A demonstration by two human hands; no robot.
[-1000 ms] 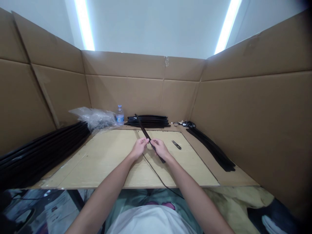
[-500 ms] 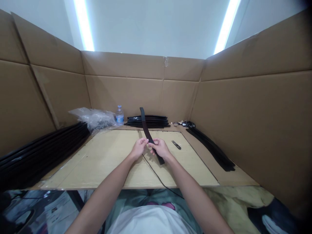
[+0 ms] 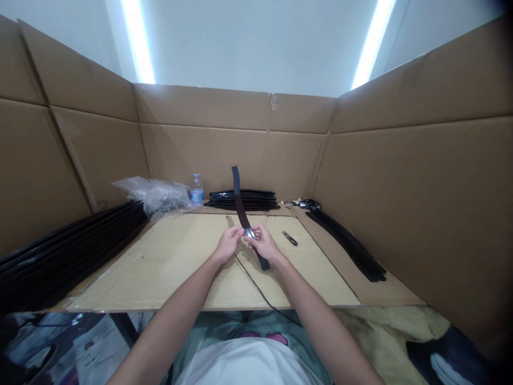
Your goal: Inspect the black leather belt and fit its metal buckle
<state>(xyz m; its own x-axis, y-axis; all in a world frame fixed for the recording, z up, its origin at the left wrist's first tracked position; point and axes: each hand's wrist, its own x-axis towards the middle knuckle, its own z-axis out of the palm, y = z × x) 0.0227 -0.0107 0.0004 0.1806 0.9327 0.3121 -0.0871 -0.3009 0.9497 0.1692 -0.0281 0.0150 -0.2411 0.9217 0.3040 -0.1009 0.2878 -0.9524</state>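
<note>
A long, curved black strip (image 3: pixel 241 211) slants up and away from me over the pale board, its far end raised in front of the back pile. My right hand (image 3: pixel 262 243) grips the strip near its lower part. Close against its left edge, my left hand (image 3: pixel 230 243) has thumb and fingers pinched together; what they hold is too small to make out. Light glints on the strip between the hands. A thin black cord (image 3: pixel 256 286) runs from near my left hand over the board's front edge.
Small snips (image 3: pixel 289 238) lie right of my hands. Black strips are piled at the left (image 3: pixel 72 251), back (image 3: pixel 244 199) and right (image 3: pixel 347 243). A bottle (image 3: pixel 196 190) and clear plastic (image 3: pixel 160 197) stand back left. Cardboard walls (image 3: pixel 200 149) surround the board (image 3: pixel 168 267).
The strip's far end has risen slightly, and its surface between my hands now shines. Both hands have stayed nearly in place.
</note>
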